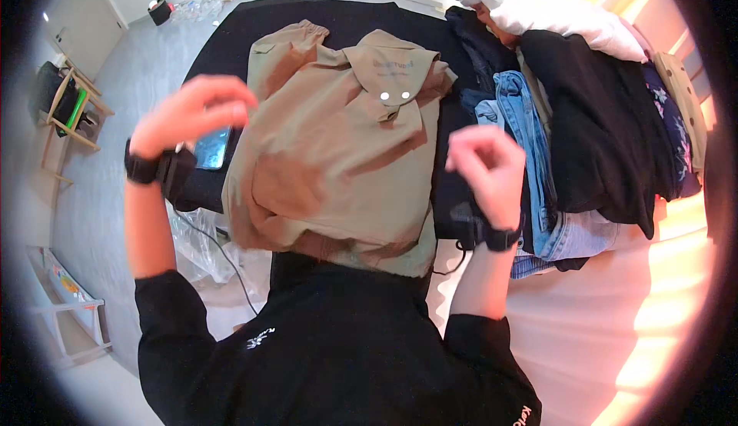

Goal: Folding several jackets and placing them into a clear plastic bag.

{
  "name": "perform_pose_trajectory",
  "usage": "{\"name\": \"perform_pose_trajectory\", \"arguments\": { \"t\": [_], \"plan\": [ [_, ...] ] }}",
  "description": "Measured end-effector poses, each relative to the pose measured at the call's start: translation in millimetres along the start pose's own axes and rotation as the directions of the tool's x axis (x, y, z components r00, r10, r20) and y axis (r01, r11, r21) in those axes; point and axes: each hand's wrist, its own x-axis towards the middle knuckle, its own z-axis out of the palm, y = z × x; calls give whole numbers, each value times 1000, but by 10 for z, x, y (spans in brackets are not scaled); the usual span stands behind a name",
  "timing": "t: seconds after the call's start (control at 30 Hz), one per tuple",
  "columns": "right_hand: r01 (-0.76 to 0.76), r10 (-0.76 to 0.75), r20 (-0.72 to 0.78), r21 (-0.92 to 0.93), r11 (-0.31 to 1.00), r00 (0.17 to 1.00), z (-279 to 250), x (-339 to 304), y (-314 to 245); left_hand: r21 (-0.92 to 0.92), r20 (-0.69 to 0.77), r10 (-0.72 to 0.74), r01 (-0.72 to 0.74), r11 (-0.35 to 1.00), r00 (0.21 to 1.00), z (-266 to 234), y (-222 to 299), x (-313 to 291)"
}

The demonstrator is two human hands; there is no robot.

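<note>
A khaki jacket [338, 157] lies spread on the black cloth in front of me, rumpled, one sleeve [284, 53] bent at its far left. At its far end a flap with faint print and two white round spots [394, 96] is uppermost. My left hand [196, 114] hovers by the jacket's left edge, slightly blurred, its fingers bent and apart from the thumb, holding nothing. Above the right edge is my right hand [488, 168], fingers curled in, with nothing visible in them. Neither hand appears to grip the jacket. Each wrist wears a black band.
Folded jeans [523, 134], a black garment [603, 126] and other clothes are piled on the right, with a white pillow [553, 11] behind. A phone [211, 149] lies under my left hand. Clear plastic [200, 245] and a cable are at the near left; a wooden rack [77, 111] stands farther left.
</note>
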Motion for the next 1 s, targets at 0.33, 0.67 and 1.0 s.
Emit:
{"name": "perform_pose_trajectory", "arguments": {
  "t": [0.33, 0.67, 1.0],
  "plan": [
    [140, -28, 148, -836, 531, 989, 96, 803, 1022, 261, -18, 102, -93, 961, 995, -58, -839, 1588],
    [77, -23, 79, -805, 588, 997, 28, 1202, 1183, 261, 47, -38, 24, 965, 998, -353, -1342, 2141],
    [-65, -13, -143, -523, 850, 990, 249, 1717, 1240, 211, -176, 50, -12, 977, 983, -967, -1612, 2026]
  ]
}}
